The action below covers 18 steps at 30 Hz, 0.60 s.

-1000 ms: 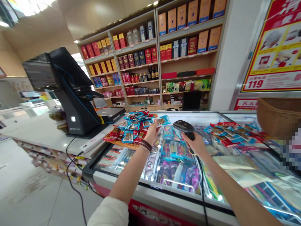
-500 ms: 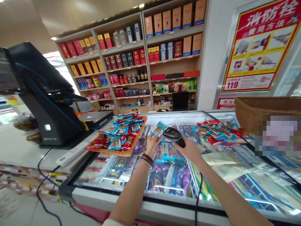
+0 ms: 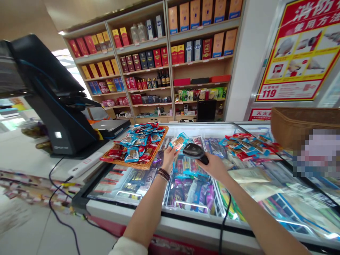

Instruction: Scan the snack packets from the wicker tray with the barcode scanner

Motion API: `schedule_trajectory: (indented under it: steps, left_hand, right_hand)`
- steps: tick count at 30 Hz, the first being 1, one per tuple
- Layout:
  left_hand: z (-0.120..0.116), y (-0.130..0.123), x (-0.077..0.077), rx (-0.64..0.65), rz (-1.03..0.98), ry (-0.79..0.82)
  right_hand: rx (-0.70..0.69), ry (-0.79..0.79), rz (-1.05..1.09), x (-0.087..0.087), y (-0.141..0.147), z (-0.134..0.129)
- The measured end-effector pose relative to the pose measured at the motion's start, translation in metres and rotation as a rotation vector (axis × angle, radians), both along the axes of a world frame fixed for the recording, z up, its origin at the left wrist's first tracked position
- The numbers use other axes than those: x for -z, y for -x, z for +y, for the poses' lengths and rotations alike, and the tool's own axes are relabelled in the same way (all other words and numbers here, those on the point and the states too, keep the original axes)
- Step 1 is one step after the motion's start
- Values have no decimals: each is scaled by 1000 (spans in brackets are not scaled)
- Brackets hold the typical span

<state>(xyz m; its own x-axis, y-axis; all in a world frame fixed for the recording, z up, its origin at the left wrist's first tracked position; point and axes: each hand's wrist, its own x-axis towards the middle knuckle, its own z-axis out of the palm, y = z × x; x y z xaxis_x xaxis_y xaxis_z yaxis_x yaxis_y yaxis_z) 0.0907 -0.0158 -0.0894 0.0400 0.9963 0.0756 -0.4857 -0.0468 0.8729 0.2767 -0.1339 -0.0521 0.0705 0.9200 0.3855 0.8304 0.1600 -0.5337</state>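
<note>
Pinching a blue packet point(image 3: 179, 141) in our left hand point(image 3: 170, 157), we hold it above the freezer point(image 3: 120, 212), just right of the basket point(image 3: 148, 164) with its heap of red and blue packets point(image 3: 140, 141). Our right hand point(image 3: 212, 167) is wrapped around the handle of the black scanner point(image 3: 193, 151), whose head points left, near the packet. Its cable point(image 3: 224, 219) hangs down over the freezer's near edge. To the right, we see a loose pile point(image 3: 248, 146) of similar packets on the glass, and a brown basket point(image 3: 287, 125) at the far right.
</note>
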Motion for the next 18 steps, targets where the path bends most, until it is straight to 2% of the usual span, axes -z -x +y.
schedule_trajectory:
  steps: [6, 10, 14, 18]
  left_hand:
    - [-8, 1, -7, 7, -10, 0]
    - [-10, -2, -7, -2, 13, -4]
    - [-4, -22, -5, 12, 65, 41]
    - [1, -68, -13, 130, 70, 129]
  right_hand:
    - [5, 3, -19, -3, 1, -1]
    - [23, -32, 26, -5, -8, 0]
    - [97, -43, 158, -9, -40, -4]
    - [219, -27, 236, -12, -97, -15]
